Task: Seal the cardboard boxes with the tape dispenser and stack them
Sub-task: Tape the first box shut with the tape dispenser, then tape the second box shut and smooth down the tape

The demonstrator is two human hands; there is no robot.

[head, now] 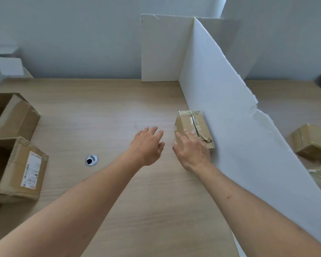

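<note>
at the far left, against the pale wall (72,34), sits a small white open carton (9,65), blurred. nearer, at the left edge of the light wood-grain tabletop (104,112), lie two brown cardboard boxes with their flaps open: the farther open box (15,115) is tilted, and the nearer open box (20,169) carries a white shipping label (31,169) on its side. right of them, set into the tabletop, is a round metal cable grommet (91,160).

toward the middle, the left hand (148,145) hovers above the bare wood with its fingers spread and relaxed, holding nothing, just left of a small taped box (191,125). the right hand (192,151) lies on the near end of that box, fingers straight across its top and thumb down its left side. the small box stands on the tabletop with its right side against a white foam board divider (230,117), and clear tape runs along its top seam; the near right corner is torn.

the divider runs from the far middle toward the near right, joined at its far end to a second white panel (159,49) that stands against the wall. beyond the divider, at the right, more brown taped boxes (309,140) rest on the tabletop, partly hidden. no tape dispenser can be made out.
</note>
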